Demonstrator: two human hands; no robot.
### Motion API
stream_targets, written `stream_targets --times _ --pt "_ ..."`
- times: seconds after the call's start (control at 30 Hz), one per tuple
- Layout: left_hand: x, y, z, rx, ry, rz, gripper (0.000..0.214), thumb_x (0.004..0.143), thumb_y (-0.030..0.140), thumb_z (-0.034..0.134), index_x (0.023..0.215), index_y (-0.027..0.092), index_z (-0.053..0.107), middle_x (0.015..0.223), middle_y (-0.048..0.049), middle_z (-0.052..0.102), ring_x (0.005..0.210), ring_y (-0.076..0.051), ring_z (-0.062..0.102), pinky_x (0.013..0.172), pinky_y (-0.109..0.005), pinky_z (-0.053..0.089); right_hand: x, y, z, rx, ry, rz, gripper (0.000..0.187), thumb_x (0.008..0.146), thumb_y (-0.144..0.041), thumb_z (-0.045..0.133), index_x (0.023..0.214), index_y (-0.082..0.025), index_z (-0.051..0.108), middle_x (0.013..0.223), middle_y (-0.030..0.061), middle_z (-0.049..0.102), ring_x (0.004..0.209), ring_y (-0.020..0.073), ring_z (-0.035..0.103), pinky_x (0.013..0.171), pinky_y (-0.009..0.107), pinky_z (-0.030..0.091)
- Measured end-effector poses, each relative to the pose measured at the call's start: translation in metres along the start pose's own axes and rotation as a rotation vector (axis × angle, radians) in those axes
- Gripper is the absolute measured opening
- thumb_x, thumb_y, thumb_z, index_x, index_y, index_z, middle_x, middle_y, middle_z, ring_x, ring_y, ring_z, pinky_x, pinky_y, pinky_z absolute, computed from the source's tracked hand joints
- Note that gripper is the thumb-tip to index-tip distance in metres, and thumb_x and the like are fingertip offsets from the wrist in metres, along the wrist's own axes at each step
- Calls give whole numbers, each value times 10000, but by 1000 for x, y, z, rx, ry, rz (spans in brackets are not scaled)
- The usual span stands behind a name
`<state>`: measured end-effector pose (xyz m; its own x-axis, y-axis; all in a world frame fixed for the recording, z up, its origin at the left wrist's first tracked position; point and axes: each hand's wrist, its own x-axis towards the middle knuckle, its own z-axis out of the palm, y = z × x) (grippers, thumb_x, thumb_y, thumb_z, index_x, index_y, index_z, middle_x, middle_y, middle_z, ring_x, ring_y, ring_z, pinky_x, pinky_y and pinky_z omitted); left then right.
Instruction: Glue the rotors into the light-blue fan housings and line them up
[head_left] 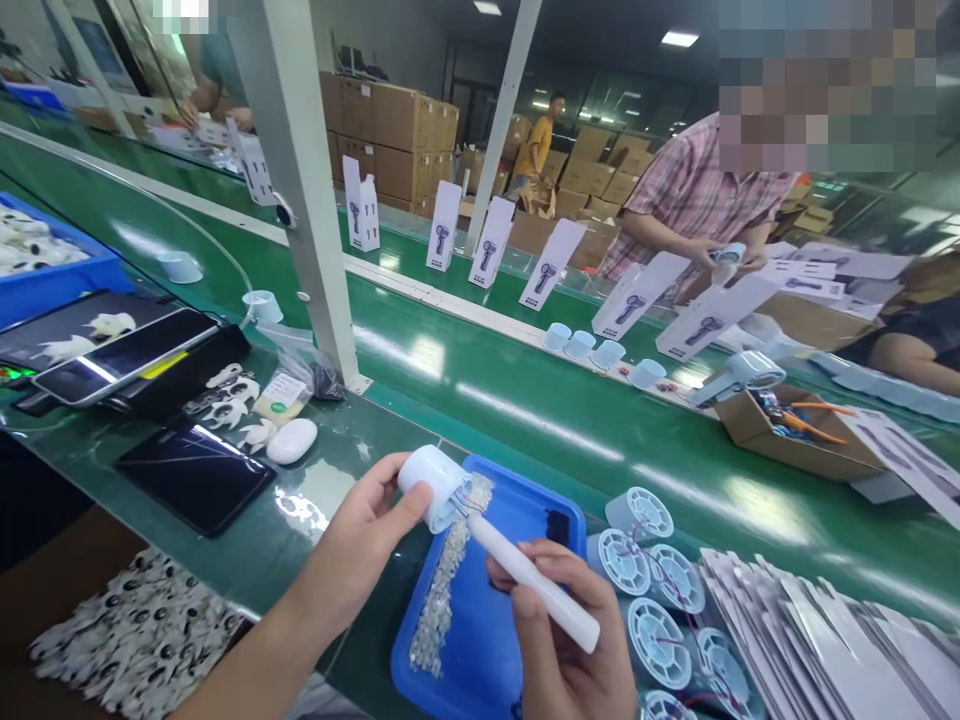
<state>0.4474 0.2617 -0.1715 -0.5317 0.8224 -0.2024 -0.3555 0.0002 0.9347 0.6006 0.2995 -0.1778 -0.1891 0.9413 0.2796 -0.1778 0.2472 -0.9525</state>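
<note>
Right hand point(559, 640) grips one white handle point(536, 588). Just beyond it, the left hand point(367, 535) clamps one round white housing point(433, 482). The two parts meet at thin wires above a single blue tray point(491, 650), which carries a strip of small clear bits. Beside the tray to the right lie at least six ribbed fan housings point(639, 512) and one stack of flat cartons point(817, 640). Farther off, past the green belt point(525, 410), four pale cups point(580, 345) stand in a row, and a co-worker's hand point(701, 255) holds another part.
</note>
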Motion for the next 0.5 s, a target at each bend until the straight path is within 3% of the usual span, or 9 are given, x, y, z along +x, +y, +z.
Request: stream_targets --times 0.2,0.3,0.4,0.5 --pt "-7 1 2 7 -63 -21 275 850 409 699 1072 248 671 972 -23 669 940 -198 585 836 -271 482 -1 7 -4 45 7 25 101 931 -328 615 992 -257 578 1054 36 563 816 170 665 746 313 569" --pt "-6 4 5 19 -55 -9 230 840 405 710 1001 246 670 896 -5 644 864 -174 572 762 -239 482 -3 13 -8 -134 38 78 219 884 -438 657 942 -232 610 905 30 617 746 178 639 664 276 522" --pt "-1 10 17 29 82 150 170 810 401 741 865 267 653 819 34 593 732 -133 529 627 -193 457 -10 13 -6 -349 -129 204 322 888 -547 573 858 -236 654 621 -13 581 524 153 517 510 263 407" --pt "-3 19 35 28 189 375 322 813 419 729 609 234 563 722 34 520 651 -129 476 600 -205 457 -23 4 -1 -443 -232 249 391 893 -587 501 807 -265 706 590 13 588 565 195 546 523 292 414"
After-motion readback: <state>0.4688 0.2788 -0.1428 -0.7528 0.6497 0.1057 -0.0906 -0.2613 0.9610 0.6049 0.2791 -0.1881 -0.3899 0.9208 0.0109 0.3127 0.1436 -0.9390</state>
